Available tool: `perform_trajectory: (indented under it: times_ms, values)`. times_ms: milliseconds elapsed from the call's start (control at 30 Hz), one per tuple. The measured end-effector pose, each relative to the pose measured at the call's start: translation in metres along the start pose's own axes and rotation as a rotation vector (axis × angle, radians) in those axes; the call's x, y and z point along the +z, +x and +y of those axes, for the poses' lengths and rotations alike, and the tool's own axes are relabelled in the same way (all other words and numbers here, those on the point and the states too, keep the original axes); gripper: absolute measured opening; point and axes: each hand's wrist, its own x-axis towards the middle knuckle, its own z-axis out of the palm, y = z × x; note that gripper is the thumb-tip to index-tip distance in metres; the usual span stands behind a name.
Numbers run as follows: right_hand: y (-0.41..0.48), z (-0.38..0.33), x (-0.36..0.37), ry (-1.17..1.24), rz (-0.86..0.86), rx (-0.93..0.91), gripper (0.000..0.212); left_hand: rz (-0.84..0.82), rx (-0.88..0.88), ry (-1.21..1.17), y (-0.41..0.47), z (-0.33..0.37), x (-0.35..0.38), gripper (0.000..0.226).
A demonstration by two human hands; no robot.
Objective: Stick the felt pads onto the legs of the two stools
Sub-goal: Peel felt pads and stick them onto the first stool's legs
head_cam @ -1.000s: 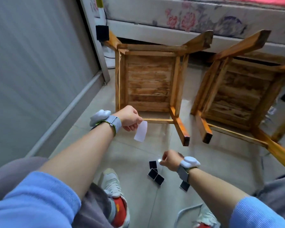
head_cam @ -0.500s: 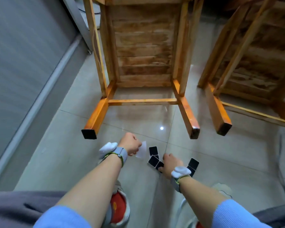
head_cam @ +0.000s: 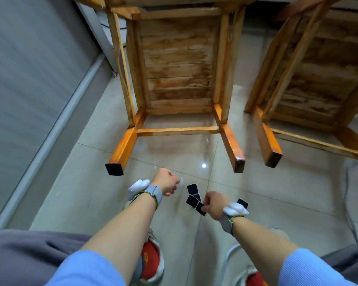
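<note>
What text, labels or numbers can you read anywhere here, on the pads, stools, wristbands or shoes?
None can be read.
Felt pads: plain black, no print.
Backing paper in the left hand: blank white.
Stools: bare wood, no label showing.
Wristbands: no readable marking.
Shoe: a small yellow mark on the red part, too blurred to read.

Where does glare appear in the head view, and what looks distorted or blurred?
Head view: a bright glare spot on the glossy floor tiles; wide-angle distortion splays the stool legs outward; the white backing paper at the left hand is motion-blurred.
</note>
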Motion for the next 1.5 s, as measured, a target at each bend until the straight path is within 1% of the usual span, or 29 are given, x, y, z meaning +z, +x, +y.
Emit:
perform_trajectory:
  times_ms: [133, 267, 367, 467, 567, 667, 800, 1000, 1200, 1333, 1500]
  values:
    - [-0.033, -0.004, -0.024, 0.170, 0.109, -0.074, 0.015, 0.023, 0.046, -0.026, -0.028, 0.007, -0.001, 0.023]
    - [-0.056, -0.011, -0.046, 0.274, 0.088, -0.095, 0.017, 0.022, 0.060, -0.055, -0.043, 0.007, -0.003, 0.026]
    - [-0.081, -0.018, -0.059, 0.404, 0.064, -0.133, 0.021, -0.055, 0.098, -0.083, -0.066, 0.008, 0.000, 0.025]
    - [-0.094, -0.022, -0.066, 0.494, 0.020, -0.144, 0.018, -0.109, 0.142, -0.044, -0.080, 0.010, 0.007, 0.016]
    - [-0.113, -0.022, -0.070, 0.524, 0.017, -0.173, 0.017, -0.105, 0.205, -0.041, -0.100, 0.010, 0.013, 0.022]
    - [-0.129, -0.018, -0.069, 0.576, 0.059, -0.228, 0.017, -0.081, 0.245, -0.034, -0.116, 0.007, 0.016, 0.027]
    - [-0.138, -0.016, -0.071, 0.628, 0.095, -0.267, 0.026, -0.087, 0.249, -0.023, -0.122, 0.004, 0.016, 0.024]
    - [-0.143, -0.012, -0.071, 0.603, 0.083, -0.338, 0.020, -0.061, 0.253, 0.001, -0.125, 0.008, 0.018, 0.021]
    - [-0.140, -0.008, -0.065, 0.567, 0.147, -0.349, 0.018, -0.070, 0.245, 0.016, -0.124, 0.012, 0.024, 0.024]
    - [-0.141, -0.007, -0.066, 0.596, 0.181, -0.368, 0.007, -0.050, 0.252, 0.007, -0.119, 0.015, 0.025, 0.019]
    - [-0.146, -0.005, -0.077, 0.640, 0.228, -0.404, 0.007, 0.032, 0.252, -0.056, -0.109, 0.017, 0.022, 0.011]
